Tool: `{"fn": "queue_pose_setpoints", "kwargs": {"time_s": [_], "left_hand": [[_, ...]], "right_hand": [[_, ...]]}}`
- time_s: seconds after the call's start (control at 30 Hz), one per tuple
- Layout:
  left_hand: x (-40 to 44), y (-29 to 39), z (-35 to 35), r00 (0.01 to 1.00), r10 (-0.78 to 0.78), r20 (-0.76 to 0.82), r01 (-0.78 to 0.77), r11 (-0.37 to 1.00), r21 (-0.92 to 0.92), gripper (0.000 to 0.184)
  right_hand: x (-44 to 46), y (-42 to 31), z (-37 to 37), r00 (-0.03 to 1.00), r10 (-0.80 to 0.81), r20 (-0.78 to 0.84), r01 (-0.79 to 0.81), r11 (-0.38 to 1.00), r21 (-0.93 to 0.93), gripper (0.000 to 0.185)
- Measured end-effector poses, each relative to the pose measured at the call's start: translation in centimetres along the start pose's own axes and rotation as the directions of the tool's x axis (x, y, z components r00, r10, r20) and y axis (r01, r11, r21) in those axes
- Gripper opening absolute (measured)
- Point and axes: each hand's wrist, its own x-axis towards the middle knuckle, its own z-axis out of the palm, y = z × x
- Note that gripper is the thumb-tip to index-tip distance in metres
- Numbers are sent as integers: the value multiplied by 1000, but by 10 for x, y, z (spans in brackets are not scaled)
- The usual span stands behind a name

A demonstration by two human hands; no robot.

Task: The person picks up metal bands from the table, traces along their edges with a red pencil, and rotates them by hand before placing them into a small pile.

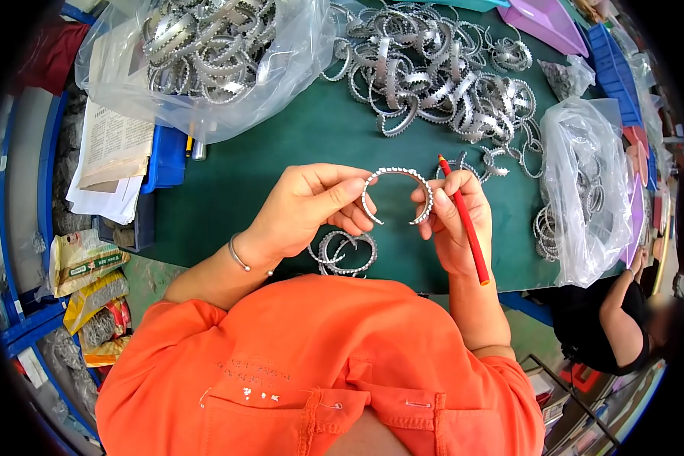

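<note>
An open silver metal ring with a toothed edge [399, 171] is held up over the green table, its gap towards my body. My left hand [315, 204] pinches its left side between thumb and fingers. At its right side, my right hand [457, 220] grips the ring with thumb and fingertips and also holds a red pencil [470, 235] slanting across the fingers. A few similar rings [349, 254] lie near the table's front edge, just below my left hand.
A large pile of rings [441, 68] covers the back of the green table [273, 163]. Plastic bags of rings stand at the back left [281, 83] and right [577, 167]. Papers [114, 148] and a blue bin [167, 156] are left. Another person [619, 319] is at the far right.
</note>
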Motion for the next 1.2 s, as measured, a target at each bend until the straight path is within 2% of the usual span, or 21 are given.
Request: {"fn": "queue_pose_setpoints", "kwargs": {"time_s": [0.07, 0.37, 0.57, 0.7, 0.87, 0.97, 1.2], "left_hand": [[1, -1, 0, 1000, 24, -2, -24, 996, 81, 24], [-1, 2, 4, 992, 122, -23, -114, 969, 220, 24], [0, -5, 2, 975, 223, 8, -218, 946, 240, 24], [0, -4, 3, 973, 233, 9, -227, 941, 251, 23], [0, -2, 1, 996, 51, -75, -40, 988, 150, 22], [2, -4, -4, 998, -19, -55, 22, 998, 51, 22], [2, -5, -7, 996, -78, -43, 76, 996, -50, 24]], "right_hand": [[-1, -1, 1, 1000, 8, -13, -8, 1000, -26, 11], [0, 1, -2, 999, -40, 1, 40, 994, -105, 15], [0, 2, -3, 999, -46, 1, 46, 992, -116, 16], [-1, 4, -2, 998, -61, -11, 59, 988, -141, 15], [-2, 2, 0, 999, -46, -23, 42, 991, -128, 13], [-2, 3, 0, 998, -55, -10, 53, 988, -146, 11], [0, 3, 0, 998, -53, -44, 46, 986, -163, 9]]}}
